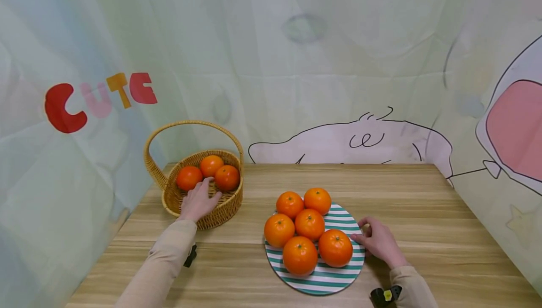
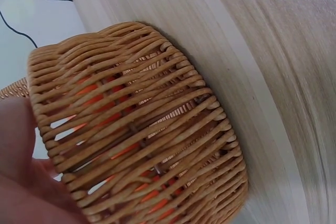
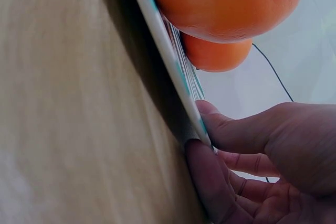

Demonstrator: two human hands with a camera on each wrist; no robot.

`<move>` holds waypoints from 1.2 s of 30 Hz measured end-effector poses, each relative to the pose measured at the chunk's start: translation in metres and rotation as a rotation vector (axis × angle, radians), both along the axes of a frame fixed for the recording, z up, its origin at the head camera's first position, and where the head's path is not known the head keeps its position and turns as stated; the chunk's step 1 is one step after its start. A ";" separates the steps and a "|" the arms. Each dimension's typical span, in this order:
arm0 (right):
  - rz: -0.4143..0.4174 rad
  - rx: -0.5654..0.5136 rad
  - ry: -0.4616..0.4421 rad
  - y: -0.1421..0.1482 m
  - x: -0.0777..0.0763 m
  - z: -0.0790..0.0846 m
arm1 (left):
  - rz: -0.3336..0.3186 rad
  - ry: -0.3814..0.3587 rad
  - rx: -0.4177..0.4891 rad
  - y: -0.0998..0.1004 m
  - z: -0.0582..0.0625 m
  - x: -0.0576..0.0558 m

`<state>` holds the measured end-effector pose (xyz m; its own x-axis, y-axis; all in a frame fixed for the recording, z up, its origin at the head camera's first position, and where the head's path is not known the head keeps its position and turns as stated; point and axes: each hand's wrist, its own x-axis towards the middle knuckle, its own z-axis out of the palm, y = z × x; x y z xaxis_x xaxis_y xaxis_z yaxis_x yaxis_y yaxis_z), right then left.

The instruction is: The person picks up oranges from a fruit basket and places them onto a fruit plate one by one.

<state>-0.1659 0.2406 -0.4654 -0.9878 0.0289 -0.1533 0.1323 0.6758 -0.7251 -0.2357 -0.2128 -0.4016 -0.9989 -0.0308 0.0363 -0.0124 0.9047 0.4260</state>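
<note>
My left hand (image 1: 201, 202) reaches over the near rim of a wicker basket (image 1: 218, 214), its thumb and forefinger apart and no fruit visible between them. Inside the basket are three orange-red round fruits (image 1: 227, 177), just beyond the fingers; some fingertips are hidden. The left wrist view shows the woven basket wall (image 2: 142, 129) close up, with part of the hand (image 2: 26, 182) at its rim. My right hand (image 1: 378, 242) pinches the right rim of a round green-and-white striped plate (image 1: 338, 275). Several oranges (image 1: 310, 225) sit on that plate. Thumb and finger (image 3: 231, 129) grip the plate edge from above and below.
A wooden table (image 1: 237, 270) carries both the basket and the plate, with a gap between them. The basket's tall arched handle (image 1: 195, 122) rises above the fruit. Behind stands a printed cloth backdrop (image 1: 271, 87) with letters and cartoon drawings.
</note>
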 end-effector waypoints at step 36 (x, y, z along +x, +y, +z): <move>0.000 0.005 0.003 0.001 -0.001 -0.001 | -0.105 0.014 -0.001 0.006 0.004 -0.015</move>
